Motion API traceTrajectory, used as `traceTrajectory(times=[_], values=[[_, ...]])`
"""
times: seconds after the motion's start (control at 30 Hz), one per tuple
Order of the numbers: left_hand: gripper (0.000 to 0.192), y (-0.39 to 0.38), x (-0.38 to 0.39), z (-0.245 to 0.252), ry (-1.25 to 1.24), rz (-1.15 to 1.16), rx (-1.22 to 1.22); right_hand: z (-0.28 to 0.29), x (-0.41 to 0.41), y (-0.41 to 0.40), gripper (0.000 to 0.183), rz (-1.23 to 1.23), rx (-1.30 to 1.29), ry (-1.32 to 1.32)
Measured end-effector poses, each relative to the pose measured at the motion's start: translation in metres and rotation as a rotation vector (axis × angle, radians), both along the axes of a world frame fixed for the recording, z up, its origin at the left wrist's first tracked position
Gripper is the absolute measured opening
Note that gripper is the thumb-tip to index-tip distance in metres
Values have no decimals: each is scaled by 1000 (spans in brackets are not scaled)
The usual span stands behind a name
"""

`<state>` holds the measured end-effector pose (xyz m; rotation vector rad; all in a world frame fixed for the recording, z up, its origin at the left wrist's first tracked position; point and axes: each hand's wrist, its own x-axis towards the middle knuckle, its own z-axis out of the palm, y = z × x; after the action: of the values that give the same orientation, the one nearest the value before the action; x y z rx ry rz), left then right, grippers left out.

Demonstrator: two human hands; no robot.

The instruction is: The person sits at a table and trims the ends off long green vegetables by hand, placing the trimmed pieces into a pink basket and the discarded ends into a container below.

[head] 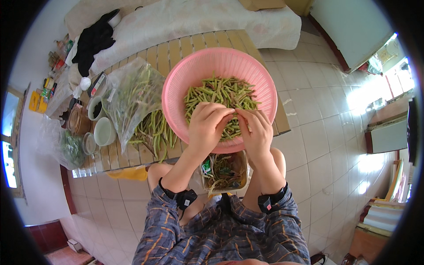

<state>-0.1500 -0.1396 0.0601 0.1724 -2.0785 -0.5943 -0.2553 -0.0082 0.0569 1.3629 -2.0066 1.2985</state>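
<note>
My left hand and my right hand meet at the fingertips over a pink plastic basket. Thumbs and forefingers are pinched around a small piece of green bean, which the fingers mostly hide. Inside the basket lies a heap of short-cut green beans, some with purplish-brown patches. Left of the basket, long whole beans spill out beside a clear plastic bag that holds more of them. Below the basket, between my knees, stands a bin with bean scraps and a green wrapper in it.
The slatted wooden table carries a white bowl, a bowl with dark contents, a brown lidded jar and bagged leafy greens on the left. Behind it stands a covered sofa. Tiled floor extends right.
</note>
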Motion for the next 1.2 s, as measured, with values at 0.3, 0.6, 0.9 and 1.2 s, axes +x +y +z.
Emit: traceTrajectory(times=[0.3,0.6,0.9,1.2], values=[[23,14,16,5,-190,60,-195,1,2,6,22,33,117,215],[21,10,31,-17,-94,-10,-313,-3,28,5,9,10,178,-184],[23,5,43,-20,182,-126,-482,20,40,24,10,149,203,-883],[14,18,54,-19,260,-386,-223,33,47,51,18,342,228,-1274]])
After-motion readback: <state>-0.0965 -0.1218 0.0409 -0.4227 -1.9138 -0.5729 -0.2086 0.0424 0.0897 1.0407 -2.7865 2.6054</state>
